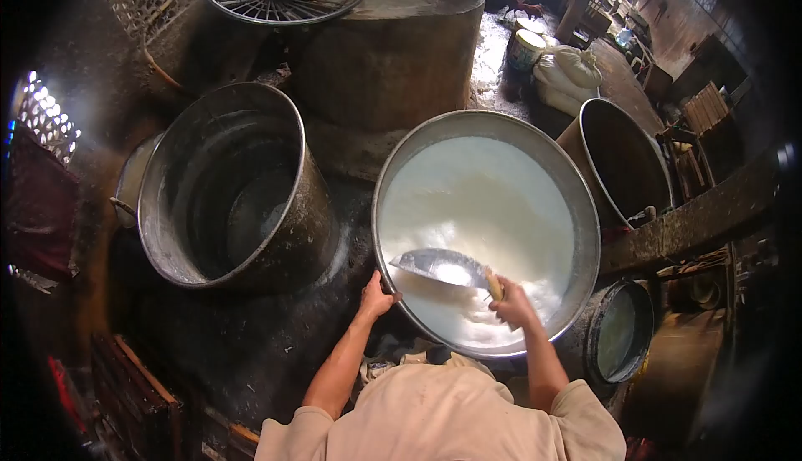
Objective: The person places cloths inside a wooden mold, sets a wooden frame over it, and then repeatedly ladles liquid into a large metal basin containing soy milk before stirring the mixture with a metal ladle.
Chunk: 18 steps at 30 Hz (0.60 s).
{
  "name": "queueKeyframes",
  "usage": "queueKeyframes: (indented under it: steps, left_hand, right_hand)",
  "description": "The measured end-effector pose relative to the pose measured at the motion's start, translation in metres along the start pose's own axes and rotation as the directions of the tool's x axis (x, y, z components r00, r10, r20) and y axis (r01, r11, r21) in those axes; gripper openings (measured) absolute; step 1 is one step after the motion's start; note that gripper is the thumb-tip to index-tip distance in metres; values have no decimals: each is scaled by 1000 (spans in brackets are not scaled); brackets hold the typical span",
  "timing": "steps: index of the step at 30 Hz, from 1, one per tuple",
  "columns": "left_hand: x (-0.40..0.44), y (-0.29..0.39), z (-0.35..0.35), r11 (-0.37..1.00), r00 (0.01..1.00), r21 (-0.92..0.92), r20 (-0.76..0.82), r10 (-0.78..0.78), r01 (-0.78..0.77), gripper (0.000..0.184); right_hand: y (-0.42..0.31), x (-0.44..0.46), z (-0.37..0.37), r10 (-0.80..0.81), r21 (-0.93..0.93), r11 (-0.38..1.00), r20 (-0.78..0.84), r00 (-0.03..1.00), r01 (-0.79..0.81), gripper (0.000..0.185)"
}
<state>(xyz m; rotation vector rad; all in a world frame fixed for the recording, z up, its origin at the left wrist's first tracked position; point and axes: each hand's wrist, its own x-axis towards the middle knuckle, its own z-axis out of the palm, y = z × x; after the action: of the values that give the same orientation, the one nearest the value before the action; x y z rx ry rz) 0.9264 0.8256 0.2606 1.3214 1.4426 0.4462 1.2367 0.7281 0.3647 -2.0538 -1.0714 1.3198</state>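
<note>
Beneath me stands a large round metal pot [588,210] filled with milky white liquid [493,177]. My left hand [378,297] is closed on the pot's rim at its near left side. In my right hand [515,303] is the light-coloured handle of a metal scoop [447,265], with the fingers wrapped round it. The scoop's broad, shiny, curved blade points left, at the liquid's surface near the close side of the pot. Whether its lower edge dips into the liquid I cannot tell.
A deep metal pot [298,189] with little visible inside stands at left. Behind is a big cylindrical vat [384,68] beside a slatted round basket [288,18]. At right are another tilted-looking pot [585,156], a dark-rimmed bucket [595,336] and white sacks [564,81].
</note>
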Motion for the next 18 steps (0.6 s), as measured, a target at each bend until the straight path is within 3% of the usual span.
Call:
queueKeyframes:
  steps: [4,7,10,14,18]
  left_hand:
    - [-6,6,-4,999,999,50,33,-18,16,94]
    - [2,-13,7,999,999,41,-32,-8,9,91]
    - [-16,28,-11,996,999,73,12,-44,43,87]
    - [-2,-6,5,996,999,92,-51,16,-11,87]
    - [1,-4,2,996,1000,81,10,-20,19,90]
  right_hand:
    - [-98,29,-15,-184,-236,958,-62,981,165,65]
    - [-108,103,7,-498,-501,791,-193,845,351,53]
    - [-108,157,23,-259,-598,795,-177,949,105,40]
    - [-66,182,35,-146,-594,804,-159,976,24,29]
    - [-24,169,28,-54,-630,776,-98,994,-20,28]
